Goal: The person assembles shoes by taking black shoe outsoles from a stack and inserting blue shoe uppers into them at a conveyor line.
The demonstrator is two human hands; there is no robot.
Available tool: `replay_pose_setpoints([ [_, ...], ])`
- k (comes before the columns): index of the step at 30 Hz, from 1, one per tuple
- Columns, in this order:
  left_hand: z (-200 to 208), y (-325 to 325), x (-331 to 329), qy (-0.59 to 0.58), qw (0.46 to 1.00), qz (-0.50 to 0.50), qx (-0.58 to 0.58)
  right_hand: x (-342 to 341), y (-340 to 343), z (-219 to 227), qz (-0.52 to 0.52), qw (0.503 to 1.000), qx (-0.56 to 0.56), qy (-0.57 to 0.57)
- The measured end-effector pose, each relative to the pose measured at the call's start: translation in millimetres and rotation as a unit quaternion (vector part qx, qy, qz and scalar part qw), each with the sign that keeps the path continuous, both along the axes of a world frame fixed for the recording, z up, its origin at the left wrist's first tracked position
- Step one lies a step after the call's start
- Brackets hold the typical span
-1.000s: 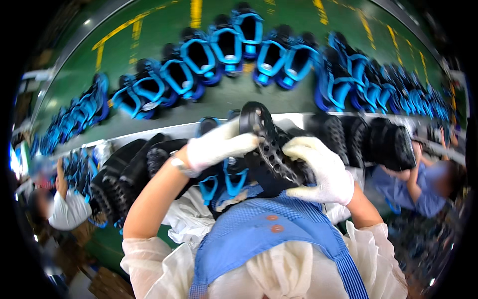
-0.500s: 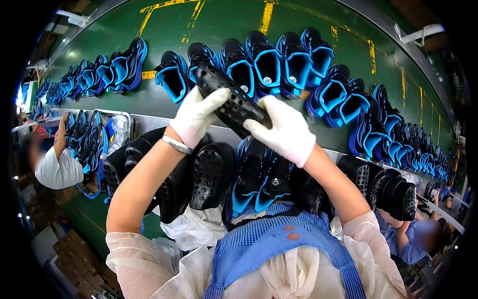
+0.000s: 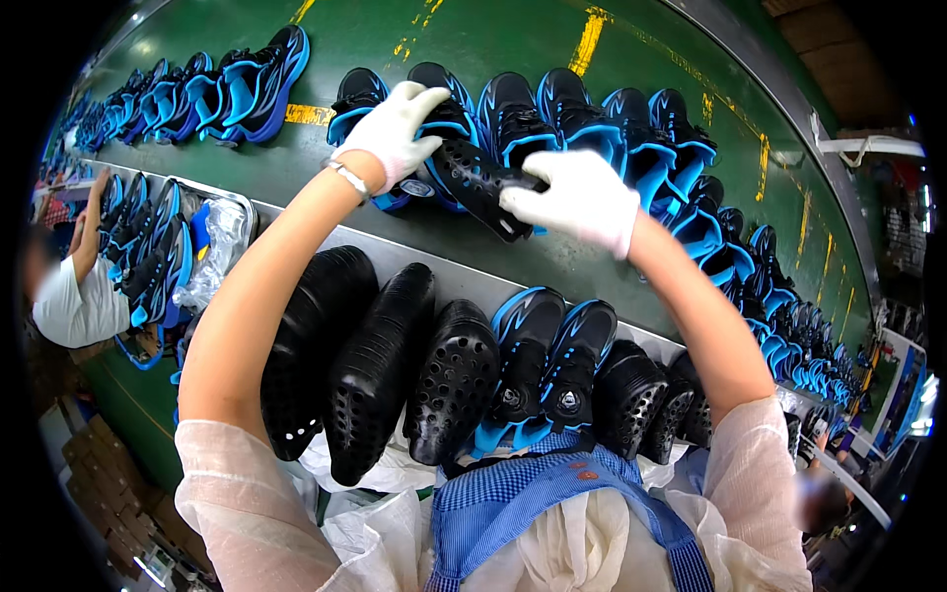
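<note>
In my gloved right hand [image 3: 577, 200] is the near end of a black perforated shoe insert [image 3: 475, 183], with thumb and fingers closed around it. The insert lies tilted over the row of black and blue sneakers on the green belt; its far end is close to the opening of one sneaker [image 3: 434, 81]. My gloved left hand [image 3: 393, 133] is over that sneaker's left side, thumb and forefinger spread apart. Whether its fingertips touch the shoe I cannot tell. A pair of sneakers [image 3: 546, 350] stands directly before me, with stacked black inserts [image 3: 456, 380] beside it.
More sneakers line the green belt [image 3: 345, 35] to the left [image 3: 252, 89] and right. A metal rail [image 3: 454, 266] runs along its near edge. More stacked inserts [image 3: 631, 390] stand right of the pair. Co-workers are at the far left [image 3: 84, 306] and lower right.
My left hand has let go of the insert and moved up to the sneaker row. My right hand still holds the insert, now lower and flatter over the shoes. My view has shifted.
</note>
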State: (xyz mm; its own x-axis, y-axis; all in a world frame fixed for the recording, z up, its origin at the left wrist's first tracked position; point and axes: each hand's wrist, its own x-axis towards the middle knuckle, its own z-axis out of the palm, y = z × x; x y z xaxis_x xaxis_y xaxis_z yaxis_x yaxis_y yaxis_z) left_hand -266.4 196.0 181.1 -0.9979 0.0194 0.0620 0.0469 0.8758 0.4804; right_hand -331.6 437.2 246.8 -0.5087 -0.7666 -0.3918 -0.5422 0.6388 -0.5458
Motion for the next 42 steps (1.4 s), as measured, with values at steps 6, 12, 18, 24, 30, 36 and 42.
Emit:
replay_pose_setpoints([
  [6,-4.9,-20.6,-51.4,-0.069,0.997,0.014,-0.033,-44.3,-66.9,-1.8,0.134,0.980,0.068,0.133],
  [12,2.6,-9.5,-40.6,-0.054,0.996,0.069,-0.007,-17.2,-123.5,-71.0,0.030,0.978,0.069,0.195],
  [18,20.4,10.1,12.6,-0.183,0.983,0.000,-0.018,-32.1,-140.6,-74.8,-0.005,0.988,0.108,0.109],
  [24,-6.5,27.8,-15.7,-0.533,0.842,0.046,0.067,-24.3,-158.2,-92.3,-0.018,0.992,0.088,0.086],
  [30,-42.3,22.5,-26.8,-0.527,0.847,-0.005,0.065,-37.7,-155.6,-121.4,0.021,0.991,0.026,0.130],
  [36,-52.8,24.5,-9.8,-0.412,0.909,0.042,0.039,-34.2,-159.6,-113.2,-0.011,0.995,0.035,0.087],
  [42,-11.9,6.9,17.2,-0.128,0.972,0.047,-0.189,-16.1,-87.6,-80.9,0.062,0.951,-0.251,0.170],
])
